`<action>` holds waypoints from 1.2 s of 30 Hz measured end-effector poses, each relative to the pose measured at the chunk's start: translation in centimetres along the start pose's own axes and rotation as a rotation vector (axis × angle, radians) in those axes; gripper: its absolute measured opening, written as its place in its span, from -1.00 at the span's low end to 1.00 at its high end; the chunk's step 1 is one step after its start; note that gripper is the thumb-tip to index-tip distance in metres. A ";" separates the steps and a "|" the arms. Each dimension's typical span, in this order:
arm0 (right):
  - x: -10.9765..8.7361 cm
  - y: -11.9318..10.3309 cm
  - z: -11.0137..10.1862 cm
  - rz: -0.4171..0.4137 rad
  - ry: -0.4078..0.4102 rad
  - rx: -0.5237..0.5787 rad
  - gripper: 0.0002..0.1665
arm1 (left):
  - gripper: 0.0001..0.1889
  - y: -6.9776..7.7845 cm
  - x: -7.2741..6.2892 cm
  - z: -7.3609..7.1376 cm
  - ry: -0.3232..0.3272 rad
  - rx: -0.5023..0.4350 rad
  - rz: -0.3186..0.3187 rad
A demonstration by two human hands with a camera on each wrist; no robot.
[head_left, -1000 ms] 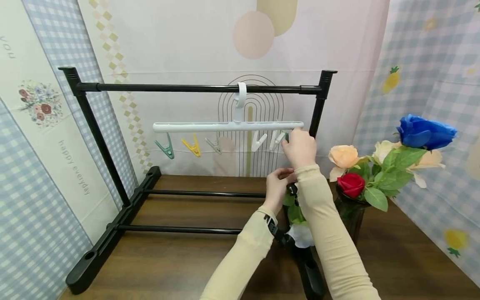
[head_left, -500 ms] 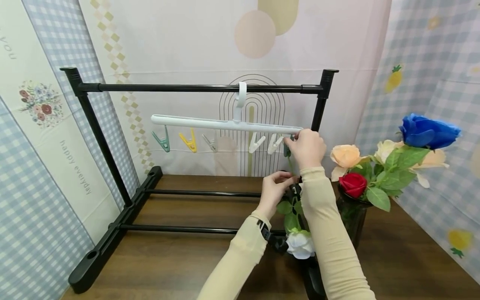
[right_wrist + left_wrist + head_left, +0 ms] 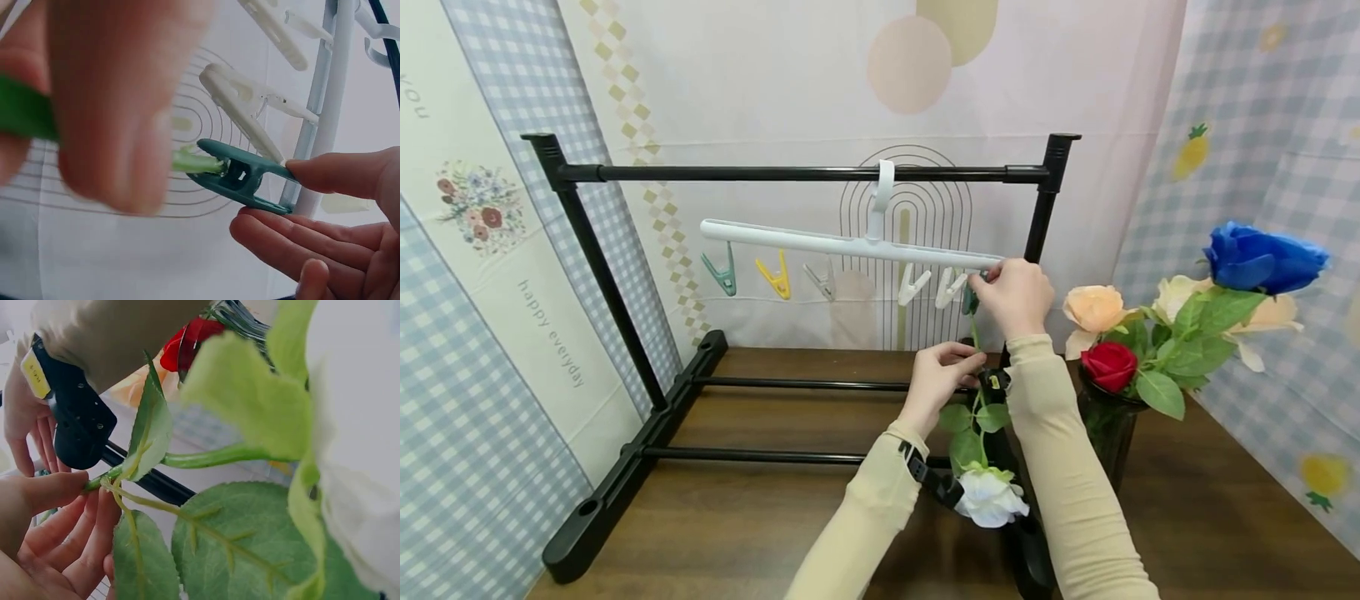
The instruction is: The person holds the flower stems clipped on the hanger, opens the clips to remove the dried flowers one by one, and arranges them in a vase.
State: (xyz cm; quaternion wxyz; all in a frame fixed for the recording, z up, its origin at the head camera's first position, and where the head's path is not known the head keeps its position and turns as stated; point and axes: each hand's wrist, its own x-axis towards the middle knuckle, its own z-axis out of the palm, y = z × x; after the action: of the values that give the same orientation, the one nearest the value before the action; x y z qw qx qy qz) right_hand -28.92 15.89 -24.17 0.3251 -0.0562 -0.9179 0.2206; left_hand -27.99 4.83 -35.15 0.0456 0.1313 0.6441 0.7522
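Observation:
A white artificial rose (image 3: pixel 991 497) hangs head down, its green stem (image 3: pixel 212 456) pinched between thumb and fingers of my left hand (image 3: pixel 936 379). Above it, my right hand (image 3: pixel 1018 300) pinches the handles of a dark green clip (image 3: pixel 250 172) at the right end of the white hanger (image 3: pixel 820 243). In the right wrist view the stem's cut end sits at the clip's mouth; whether the clip grips it I cannot tell. Left-hand fingers (image 3: pixel 119 125) blur the foreground there. The hanger tilts, right end lower.
The hanger hooks over a black rack's top bar (image 3: pixel 737 173). White clips (image 3: pixel 914 285), a grey clip (image 3: pixel 820 282), a yellow clip (image 3: pixel 773 275) and a green clip (image 3: pixel 721 270) hang from it. A dark vase (image 3: pixel 1105 425) with several artificial flowers stands right, beside the rack.
The hanger has tilted, its left end rising and its right end dropping. My left hand has shifted left, and the white rose has swung down and left into fuller view. My right hand has lowered slightly.

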 end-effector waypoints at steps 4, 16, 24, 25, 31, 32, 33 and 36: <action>-0.1 0.2 0.2 0.008 0.017 0.040 -0.66 | -0.80 0.0 0.0 -0.2 -0.004 -0.008 -0.004; -0.9 0.5 0.3 0.016 0.067 0.111 -0.63 | -0.80 -0.2 -0.8 -1.1 -0.019 0.031 -0.025; -1.5 0.8 0.4 -0.016 0.001 0.086 -0.57 | -0.76 -0.3 -1.6 -2.5 -0.064 0.048 -0.017; -1.6 0.8 0.5 -0.024 -0.002 0.083 -0.56 | -0.77 -0.3 -1.7 -2.7 -0.071 0.068 -0.010; -2.4 1.0 1.0 -0.089 0.023 0.093 -0.54 | -0.83 0.0 -2.3 -3.9 -0.105 0.173 0.011; -2.5 1.1 1.0 -0.094 0.029 0.097 -0.54 | -0.83 0.0 -2.3 -4.0 -0.110 0.178 0.014; -2.6 1.2 1.1 -0.098 0.033 0.102 -0.53 | -0.83 0.0 -2.3 -4.1 -0.113 0.181 0.017; -3.1 1.6 1.0 -0.089 0.020 0.111 -0.49 | -0.82 -0.1 -2.5 -4.3 -0.123 0.175 0.020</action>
State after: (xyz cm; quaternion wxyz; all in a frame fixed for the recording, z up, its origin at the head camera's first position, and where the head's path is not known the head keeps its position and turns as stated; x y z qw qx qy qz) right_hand -27.21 16.22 -27.32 0.3462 0.0007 -0.9026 0.2557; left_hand -26.73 0.19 -36.12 0.0659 0.1874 0.7019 0.6840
